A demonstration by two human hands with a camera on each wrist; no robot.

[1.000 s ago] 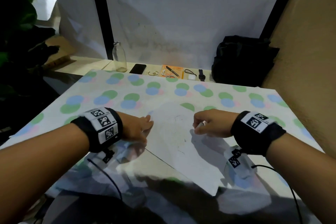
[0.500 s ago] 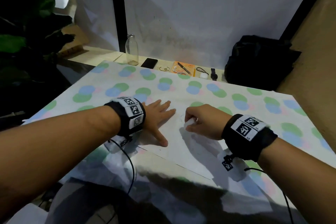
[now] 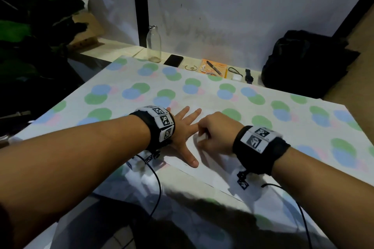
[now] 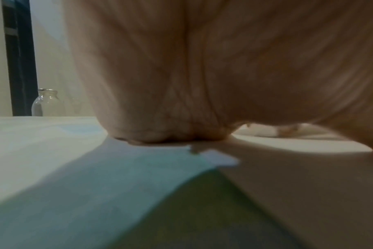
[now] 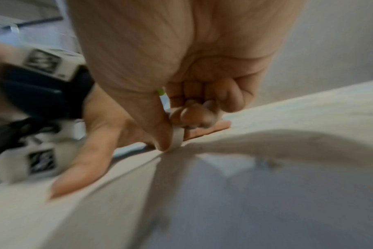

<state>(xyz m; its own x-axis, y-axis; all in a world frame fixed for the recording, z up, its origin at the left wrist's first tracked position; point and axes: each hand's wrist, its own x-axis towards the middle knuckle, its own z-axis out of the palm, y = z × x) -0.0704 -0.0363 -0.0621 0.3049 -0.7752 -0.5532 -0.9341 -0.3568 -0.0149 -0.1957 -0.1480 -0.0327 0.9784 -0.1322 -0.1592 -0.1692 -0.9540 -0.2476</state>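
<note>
A white sheet of paper [image 3: 214, 170] lies on the dotted tablecloth [image 3: 131, 91]. My left hand [image 3: 185, 127] lies flat on the sheet's left part with fingers spread, thumb pointing toward me. In the left wrist view only its palm [image 4: 202, 67] shows, low over the cloth. My right hand [image 3: 214, 133] is curled just right of it, thumb and fingertips pinching a small white piece [image 5: 178, 138] down against the paper [image 5: 266, 193]. The piece shows as a white spot [image 3: 202, 138] under the knuckles; what it is I cannot tell.
Along the far wall stand a glass bottle [image 3: 153, 44], a black phone [image 3: 173, 60], a pen on an orange card [image 3: 213, 66], a white earbud case [image 3: 236, 77], a watch [image 3: 248, 77] and a black bag [image 3: 303, 62]. Dark leaves [image 3: 24, 26] fill the left. Wristband cables hang over the near edge.
My left hand went from loosely curled to flat and spread on the paper. My right hand slid left until it nearly touches the left fingers, still curled.
</note>
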